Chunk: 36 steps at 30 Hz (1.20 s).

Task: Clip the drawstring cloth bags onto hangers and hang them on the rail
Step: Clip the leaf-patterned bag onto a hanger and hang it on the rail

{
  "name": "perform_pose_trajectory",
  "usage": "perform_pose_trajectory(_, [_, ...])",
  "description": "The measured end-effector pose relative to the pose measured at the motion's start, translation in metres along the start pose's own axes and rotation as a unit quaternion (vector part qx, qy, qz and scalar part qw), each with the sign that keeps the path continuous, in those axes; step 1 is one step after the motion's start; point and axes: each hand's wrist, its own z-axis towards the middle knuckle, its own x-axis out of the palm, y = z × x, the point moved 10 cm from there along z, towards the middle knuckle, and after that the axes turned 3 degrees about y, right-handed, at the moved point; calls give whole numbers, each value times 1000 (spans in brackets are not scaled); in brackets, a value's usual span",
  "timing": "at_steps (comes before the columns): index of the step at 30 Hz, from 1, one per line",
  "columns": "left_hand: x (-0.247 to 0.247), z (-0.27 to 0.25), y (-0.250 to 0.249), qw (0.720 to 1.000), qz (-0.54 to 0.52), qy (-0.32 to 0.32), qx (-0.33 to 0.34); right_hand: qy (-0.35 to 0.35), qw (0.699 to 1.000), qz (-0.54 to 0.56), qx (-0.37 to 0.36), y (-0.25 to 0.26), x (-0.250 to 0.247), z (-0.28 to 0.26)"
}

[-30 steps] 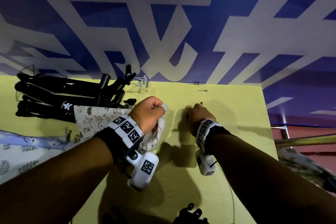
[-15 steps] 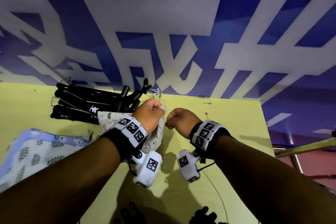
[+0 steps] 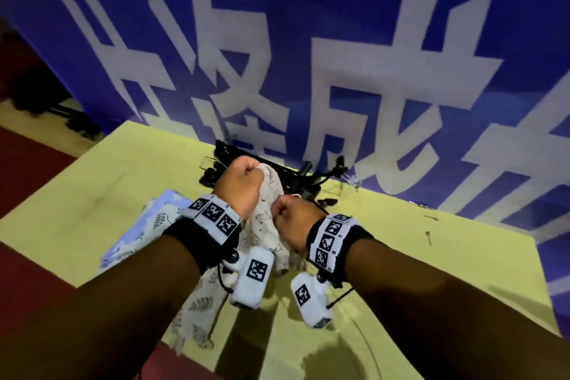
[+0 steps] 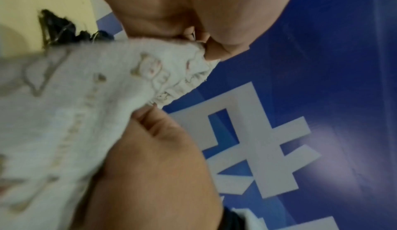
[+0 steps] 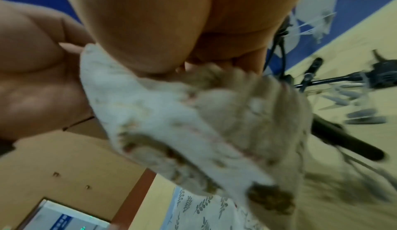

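On the left of the bench (image 3: 77,194) we see a second, leaf-printed bag (image 3: 160,219) lying flat, partly hidden under our left forearm. Our left hand (image 3: 240,185) is curled into a fist round the gathered top of the cream cloth bag (image 3: 265,225), which a second ago lay on the bench and now hangs lifted between our wrists. Behind it the black hangers (image 3: 293,176) sit untouched in their pile against the blue wall. Our right hand (image 3: 293,219), which was down on the bench a moment back, has come across and now pinches the other side of the bag's top edge, fingers curled on the cloth. With both hands holding the mouth, we judge the bag is ready to be spread and taken to a hanger's clips; the rail is not in view
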Motion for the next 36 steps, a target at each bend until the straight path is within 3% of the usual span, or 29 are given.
perform_pose_trajectory(7, [-118, 51, -5, 998, 9, -28, 50, 25, 996, -87, 17, 80, 49, 63])
perform_pose_trajectory(12, [-204, 75, 12, 994, 51, -50, 78, 53, 975, -214, -22, 157, 77, 117])
perform_pose_trajectory(16, [-254, 89, 35, 988, 128, -50, 77, 13, 965, -262, -16, 199, 70, 150])
perform_pose_trajectory(18, [-265, 95, 49, 979, 198, -21, 50, -12, 961, -275, -25, 217, 66, 158])
perform_pose_trajectory(21, [-286, 107, 67, 978, 208, -19, 29, -14, 960, -276, -39, 237, 80, 172])
perform_pose_trajectory(28, [-267, 132, 92, 977, 206, 22, 42, 60, 981, -163, -87, 250, 133, 186])
perform_pose_trajectory(36, [-234, 153, 115, 980, 192, 32, 45, 92, 993, -71, -31, 191, 140, 204])
